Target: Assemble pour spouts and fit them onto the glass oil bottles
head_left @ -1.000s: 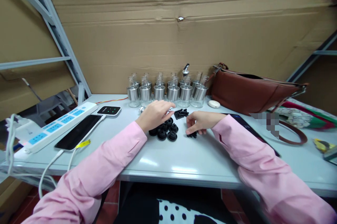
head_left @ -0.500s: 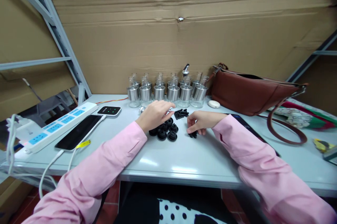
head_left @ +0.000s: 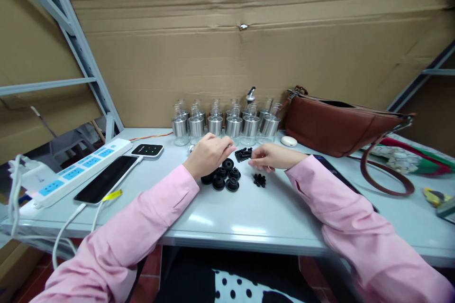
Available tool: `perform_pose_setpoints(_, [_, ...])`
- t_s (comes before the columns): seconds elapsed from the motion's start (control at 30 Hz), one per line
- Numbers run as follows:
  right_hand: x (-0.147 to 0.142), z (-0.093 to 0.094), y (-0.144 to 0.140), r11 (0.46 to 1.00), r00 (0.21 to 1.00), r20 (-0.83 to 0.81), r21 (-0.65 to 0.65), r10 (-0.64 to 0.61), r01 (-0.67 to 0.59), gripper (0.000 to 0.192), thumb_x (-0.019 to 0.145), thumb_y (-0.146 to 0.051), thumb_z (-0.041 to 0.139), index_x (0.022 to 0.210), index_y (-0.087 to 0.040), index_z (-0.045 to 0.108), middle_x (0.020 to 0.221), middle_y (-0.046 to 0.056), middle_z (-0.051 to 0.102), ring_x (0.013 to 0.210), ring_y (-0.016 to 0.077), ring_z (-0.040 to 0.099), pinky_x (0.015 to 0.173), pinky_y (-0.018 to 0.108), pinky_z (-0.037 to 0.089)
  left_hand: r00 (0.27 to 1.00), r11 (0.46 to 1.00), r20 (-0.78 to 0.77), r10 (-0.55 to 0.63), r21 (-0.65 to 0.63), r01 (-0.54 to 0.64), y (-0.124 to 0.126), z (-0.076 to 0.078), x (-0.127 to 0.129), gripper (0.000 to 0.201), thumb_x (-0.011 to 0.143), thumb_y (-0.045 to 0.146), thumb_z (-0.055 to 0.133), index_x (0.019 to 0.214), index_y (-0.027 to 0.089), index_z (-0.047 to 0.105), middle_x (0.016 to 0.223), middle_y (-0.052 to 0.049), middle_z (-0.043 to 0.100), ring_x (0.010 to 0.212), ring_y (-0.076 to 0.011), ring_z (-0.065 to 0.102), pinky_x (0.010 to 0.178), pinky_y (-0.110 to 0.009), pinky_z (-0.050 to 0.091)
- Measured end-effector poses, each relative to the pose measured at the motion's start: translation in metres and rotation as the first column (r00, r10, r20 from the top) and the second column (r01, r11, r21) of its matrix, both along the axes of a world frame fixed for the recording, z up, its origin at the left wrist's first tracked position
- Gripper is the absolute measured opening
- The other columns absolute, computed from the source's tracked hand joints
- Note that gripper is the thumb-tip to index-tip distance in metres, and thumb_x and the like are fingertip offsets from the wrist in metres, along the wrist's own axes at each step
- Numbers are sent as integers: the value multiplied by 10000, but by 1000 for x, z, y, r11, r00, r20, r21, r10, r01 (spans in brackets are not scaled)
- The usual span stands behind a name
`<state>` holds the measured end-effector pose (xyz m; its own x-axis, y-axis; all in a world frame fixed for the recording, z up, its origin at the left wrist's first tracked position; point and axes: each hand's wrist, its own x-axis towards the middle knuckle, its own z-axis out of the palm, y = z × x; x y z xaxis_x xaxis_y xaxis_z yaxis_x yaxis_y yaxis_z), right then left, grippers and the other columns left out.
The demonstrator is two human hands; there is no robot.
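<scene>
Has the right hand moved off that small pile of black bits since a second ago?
Yes. The right hand has lifted up and away from the small black pieces, toward the row of steel-sleeved glass bottles, nearing the left hand.

Bright, even overhead light puts soft glare patches on the bench [head_left: 220, 220] near 6 o'clock, shadows stay faint, focus is sharp centrally, while wide-angle bending and dark vignetting creep in toward 1 o'clock.
</scene>
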<state>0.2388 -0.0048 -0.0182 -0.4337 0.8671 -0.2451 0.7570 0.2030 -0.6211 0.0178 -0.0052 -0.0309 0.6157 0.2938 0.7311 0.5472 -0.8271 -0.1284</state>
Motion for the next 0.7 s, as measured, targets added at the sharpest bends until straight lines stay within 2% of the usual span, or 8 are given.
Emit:
perform_pose_setpoints(0.07, [-6,2,-2,996,992,-128,89,19,-7,420,702,-553,578,687,-133,579,609,12,582,495,80,513,464,209,427,995,999,91,-31,-29,34,-2,0,0,367,978,345,196,877,158,495,809,-57,682,730,-153,636,729,-305,468])
perform_pose_setpoints(0.17, [-21,5,-9,992,919,-385,118,91,-49,464,721,-575,548,824,-126,603,757,47,623,641,113,577,557,239,488,972,985,183,-144,-68,158,-5,0,2,316,978,345,183,955,168,444,1058,-114,657,1042,-177,599,820,-327,488])
perform_pose_setpoints(0.27, [-31,7,-16,991,824,-551,92,131,-96,443,718,-542,585,863,-123,611,834,59,638,747,139,617,661,278,518,948,964,196,-252,-37,264,-7,-1,5,265,973,351,218,1003,172,410,1229,-161,565,1218,-195,478,909,-379,469])
perform_pose_setpoints(0.37, [-34,7,-20,992,730,-676,3,96,-127,403,695,-484,648,883,-130,611,865,56,649,793,158,639,732,324,524,931,950,204,-303,-18,312,-7,0,7,263,970,356,224,1061,172,389,1298,-187,500,1262,-191,428,942,-395,454])
perform_pose_setpoints(0.5, [-30,4,-18,995,658,-753,-54,12,-79,350,663,-414,704,841,-135,590,742,21,652,703,125,635,723,299,512,962,971,146,-230,-29,236,-7,4,4,262,968,311,264,1104,157,426,1315,-176,487,1234,-187,458,924,-376,455])
perform_pose_setpoints(0.6, [-29,2,-16,999,658,-753,-45,-31,-5,332,641,-374,725,800,-148,542,664,1,644,644,114,626,676,273,504,988,991,74,-134,-18,136,-5,7,1,241,944,311,363,1040,152,517,1255,-145,551,1195,-215,492,927,-401,428])
perform_pose_setpoints(0.7, [-33,-1,-15,999,668,-743,-11,-36,42,329,621,-349,731,768,-166,500,616,-23,619,571,100,598,604,250,486,992,993,19,-122,10,122,-2,6,-1,338,868,426,505,1050,145,547,1178,-137,603,1122,-241,532,912,-418,419])
